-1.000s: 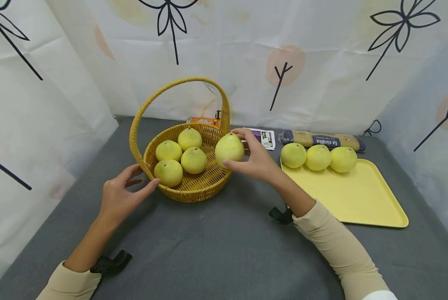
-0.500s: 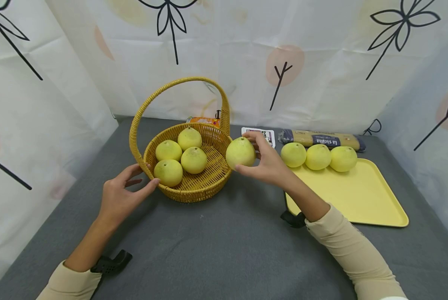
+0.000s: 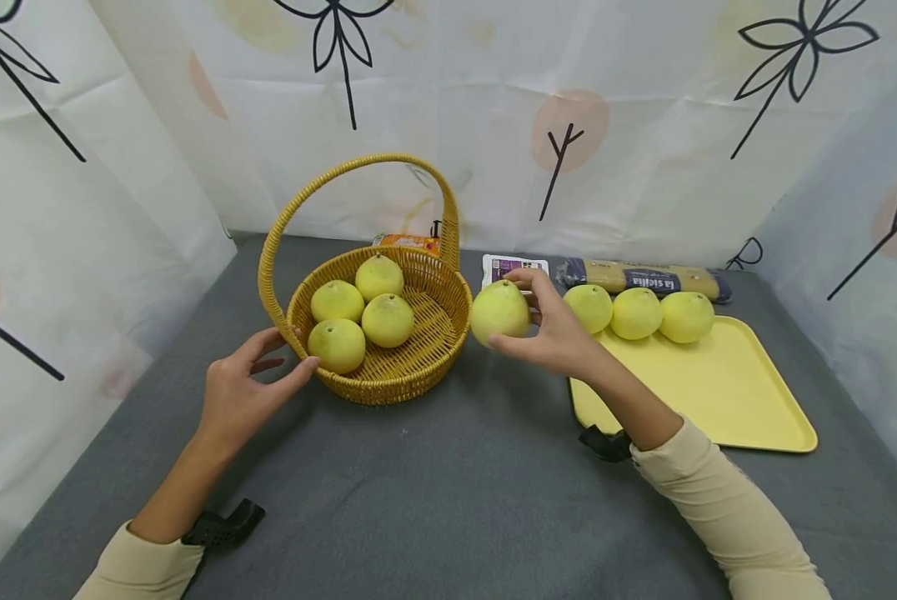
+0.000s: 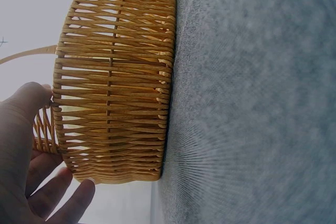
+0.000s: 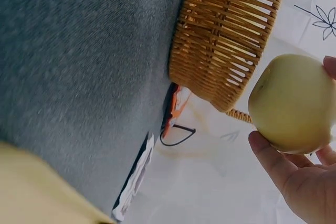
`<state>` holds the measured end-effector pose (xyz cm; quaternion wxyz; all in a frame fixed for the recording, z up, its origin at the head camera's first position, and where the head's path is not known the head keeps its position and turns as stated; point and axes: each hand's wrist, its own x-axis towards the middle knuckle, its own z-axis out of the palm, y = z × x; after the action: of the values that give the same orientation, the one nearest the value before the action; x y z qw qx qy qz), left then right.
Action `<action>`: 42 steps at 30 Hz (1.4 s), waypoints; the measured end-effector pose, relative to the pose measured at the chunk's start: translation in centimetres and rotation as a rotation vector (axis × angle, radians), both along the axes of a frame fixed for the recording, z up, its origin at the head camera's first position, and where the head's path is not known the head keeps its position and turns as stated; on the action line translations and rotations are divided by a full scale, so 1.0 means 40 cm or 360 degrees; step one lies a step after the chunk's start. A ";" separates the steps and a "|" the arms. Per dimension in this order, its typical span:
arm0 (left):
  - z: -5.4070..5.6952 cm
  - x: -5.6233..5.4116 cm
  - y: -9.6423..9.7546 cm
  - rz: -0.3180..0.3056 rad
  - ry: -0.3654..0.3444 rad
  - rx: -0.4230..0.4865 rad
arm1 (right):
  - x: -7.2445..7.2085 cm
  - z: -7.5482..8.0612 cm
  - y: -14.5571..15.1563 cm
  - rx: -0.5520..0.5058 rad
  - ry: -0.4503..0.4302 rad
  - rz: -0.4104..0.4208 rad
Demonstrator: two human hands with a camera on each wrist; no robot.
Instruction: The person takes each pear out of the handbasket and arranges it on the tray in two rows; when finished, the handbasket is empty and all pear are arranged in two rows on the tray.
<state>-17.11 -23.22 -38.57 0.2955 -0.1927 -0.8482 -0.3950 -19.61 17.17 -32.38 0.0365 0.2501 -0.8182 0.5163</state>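
Note:
In the head view my right hand [image 3: 553, 329] holds a round yellow-green fruit [image 3: 499, 313] between thumb and fingers, just right of the wicker basket's rim. The right wrist view shows this same fruit [image 5: 291, 103] raised above the table, with fingertips on its sides. My left hand [image 3: 242, 392] grips the left rim of the yellow wicker basket [image 3: 388, 392] by the foot of its tall handle. Seen from the left wrist, the thumb lies on the rim of the basket [image 4: 113, 87] and the fingers reach round it. Several like fruits [image 3: 388, 321] sit in the basket's left half.
A yellow tray [image 3: 704, 392] lies at the right, with three similar fruits [image 3: 637, 314] in a row along its back edge. Behind it is a long pack of pasta [image 3: 643, 277]. A white-and-purple packet [image 3: 516, 265] and an orange packet [image 3: 407, 242] lie near the back curtain.
My right hand has moved right and slightly toward me with the fruit, from over the basket's right rim to outside it. The left hand and basket have stayed put.

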 end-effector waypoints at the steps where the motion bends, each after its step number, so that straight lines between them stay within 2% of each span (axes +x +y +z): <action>1: 0.000 0.000 0.000 0.0002 -0.0002 -0.0001 | 0.001 0.000 0.005 0.0012 -0.0006 -0.0002; 12: -0.002 0.002 0.000 0.0003 -0.0008 0.0004 | 0.016 0.021 0.073 0.0187 -0.0097 -0.0105; 18: -0.006 0.003 -0.003 -0.0005 -0.0008 0.0022 | 0.011 0.052 0.139 0.0256 -0.0083 -0.0239; 27: -0.005 0.003 -0.004 0.0000 -0.0007 0.0027 | 0.019 0.107 0.230 0.0234 -0.0112 -0.0388; 36: 0.001 0.001 0.000 -0.0024 -0.0003 0.0011 | 0.036 0.135 0.340 0.0263 -0.0117 -0.0646; 42: 0.001 0.001 0.001 -0.0020 0.0004 0.0012 | 0.025 0.119 0.425 0.0172 -0.0073 -0.0831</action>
<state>-17.08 -23.16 -38.55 0.2948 -0.1973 -0.8452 -0.3997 -18.60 34.19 -27.61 0.1366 0.0204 -0.8821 0.4504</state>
